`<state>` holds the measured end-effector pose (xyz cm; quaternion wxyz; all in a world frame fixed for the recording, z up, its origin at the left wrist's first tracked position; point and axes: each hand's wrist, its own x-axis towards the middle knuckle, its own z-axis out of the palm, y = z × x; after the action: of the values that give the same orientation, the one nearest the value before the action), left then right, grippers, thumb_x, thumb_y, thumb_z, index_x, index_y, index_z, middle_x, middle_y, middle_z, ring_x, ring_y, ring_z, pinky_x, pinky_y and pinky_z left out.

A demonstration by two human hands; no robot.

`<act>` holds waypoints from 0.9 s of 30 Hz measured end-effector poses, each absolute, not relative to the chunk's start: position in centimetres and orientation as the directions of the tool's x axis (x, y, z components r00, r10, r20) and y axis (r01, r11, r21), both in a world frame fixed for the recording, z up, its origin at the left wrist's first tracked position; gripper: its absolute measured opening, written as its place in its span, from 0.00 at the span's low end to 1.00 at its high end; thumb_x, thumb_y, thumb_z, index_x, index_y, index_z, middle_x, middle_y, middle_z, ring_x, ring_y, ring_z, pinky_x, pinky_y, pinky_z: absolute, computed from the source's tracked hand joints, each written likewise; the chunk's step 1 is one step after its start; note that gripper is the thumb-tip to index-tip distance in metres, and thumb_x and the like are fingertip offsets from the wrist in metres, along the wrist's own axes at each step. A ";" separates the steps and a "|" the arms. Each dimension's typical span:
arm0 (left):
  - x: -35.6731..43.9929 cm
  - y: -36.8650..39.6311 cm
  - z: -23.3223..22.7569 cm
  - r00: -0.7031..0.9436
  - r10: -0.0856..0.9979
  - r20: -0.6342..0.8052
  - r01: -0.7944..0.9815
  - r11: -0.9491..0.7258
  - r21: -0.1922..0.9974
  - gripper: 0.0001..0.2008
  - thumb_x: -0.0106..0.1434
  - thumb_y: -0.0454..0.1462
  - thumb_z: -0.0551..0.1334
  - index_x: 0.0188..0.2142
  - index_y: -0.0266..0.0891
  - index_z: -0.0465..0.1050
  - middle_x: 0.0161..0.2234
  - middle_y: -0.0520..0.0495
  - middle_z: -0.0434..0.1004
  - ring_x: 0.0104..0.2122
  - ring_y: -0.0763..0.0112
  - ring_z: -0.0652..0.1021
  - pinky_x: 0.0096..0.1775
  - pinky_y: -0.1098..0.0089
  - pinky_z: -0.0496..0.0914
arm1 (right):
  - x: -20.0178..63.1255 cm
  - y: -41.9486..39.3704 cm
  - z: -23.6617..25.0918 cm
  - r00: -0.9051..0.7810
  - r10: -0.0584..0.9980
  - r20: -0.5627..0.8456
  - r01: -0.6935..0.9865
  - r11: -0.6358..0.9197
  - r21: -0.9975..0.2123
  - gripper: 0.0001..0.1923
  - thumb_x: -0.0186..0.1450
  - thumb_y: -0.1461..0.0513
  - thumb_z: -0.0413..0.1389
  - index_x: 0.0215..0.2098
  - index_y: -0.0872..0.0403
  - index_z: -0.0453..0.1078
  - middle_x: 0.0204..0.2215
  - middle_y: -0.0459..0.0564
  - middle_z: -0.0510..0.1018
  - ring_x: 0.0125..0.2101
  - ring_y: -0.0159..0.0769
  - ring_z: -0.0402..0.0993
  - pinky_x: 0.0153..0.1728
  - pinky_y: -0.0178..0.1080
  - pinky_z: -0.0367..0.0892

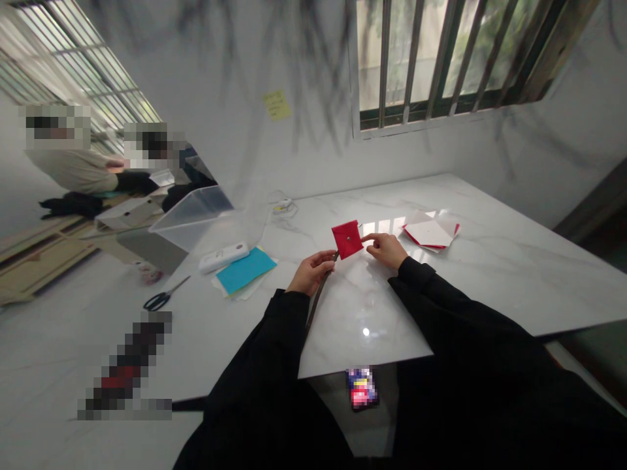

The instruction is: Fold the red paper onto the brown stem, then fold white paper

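— What fills the foreground?
— Black sleeves (274, 365); left hand (309, 271) grips a dark stick (318, 297), right hand (388, 250) pinches a red paper square (347, 239) pinned atop it.
— Progress?
— Seemingly mounted; more red-and-white paper (430, 233) lies unused on the table (514, 261).

The red square (347, 239) pinched between the left hand (310, 272) and the right hand (388, 249) looks like thin matt paper, with a small dull metal-looking stud at its centre. The slim stick (321, 292) running down from the left hand is dark and matt; its material cannot be told. Under both hands the table (490, 274) is smooth, glossy white marbled stone or laminate, mirroring the window light. Just right of the right hand lie matt red and white paper sheets (430, 232). Left of the left hand sit matt blue paper (245, 269), a glossy white plastic case (223, 256), black-handled metal scissors (164, 296), and a clear plastic tub (193, 215). Both sleeves are matt black cloth.
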<state>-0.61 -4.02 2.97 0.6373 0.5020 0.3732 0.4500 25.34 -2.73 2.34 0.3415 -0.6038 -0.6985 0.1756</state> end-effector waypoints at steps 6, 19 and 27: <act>-0.7 -3.9 2.8 0.307 0.952 -0.017 -0.220 0.088 0.972 0.25 0.45 0.38 0.80 0.43 0.36 0.83 0.35 0.47 0.80 0.29 0.76 0.74 0.35 0.70 0.68 | 25.4 -2.6 2.3 0.021 0.964 0.265 0.718 0.170 -0.675 0.28 0.60 0.66 0.55 0.59 0.55 0.77 0.20 0.41 0.73 0.25 0.34 0.68 0.36 0.35 0.62; -0.8 -3.9 2.7 0.286 0.958 -0.019 -0.232 0.088 0.969 0.25 0.46 0.38 0.80 0.44 0.36 0.83 0.38 0.44 0.82 0.29 0.75 0.75 0.36 0.70 0.69 | 24.9 -2.6 2.5 -0.113 0.990 0.088 0.624 0.140 -0.769 0.12 0.61 0.61 0.55 0.28 0.54 0.80 0.20 0.43 0.74 0.25 0.32 0.68 0.31 0.35 0.58; -0.6 -3.8 2.7 0.289 0.957 -0.024 -0.241 0.096 0.966 0.25 0.45 0.37 0.80 0.43 0.35 0.82 0.37 0.45 0.82 0.29 0.75 0.75 0.36 0.69 0.69 | 25.1 -2.8 2.4 0.053 0.966 0.252 0.625 0.165 -0.763 0.28 0.58 0.65 0.55 0.57 0.53 0.75 0.16 0.36 0.68 0.22 0.34 0.67 0.33 0.35 0.60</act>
<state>-0.59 -3.85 2.69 0.6409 0.4833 0.3707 0.4672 25.13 -2.83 2.44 0.3944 -0.6089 -0.6534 0.2165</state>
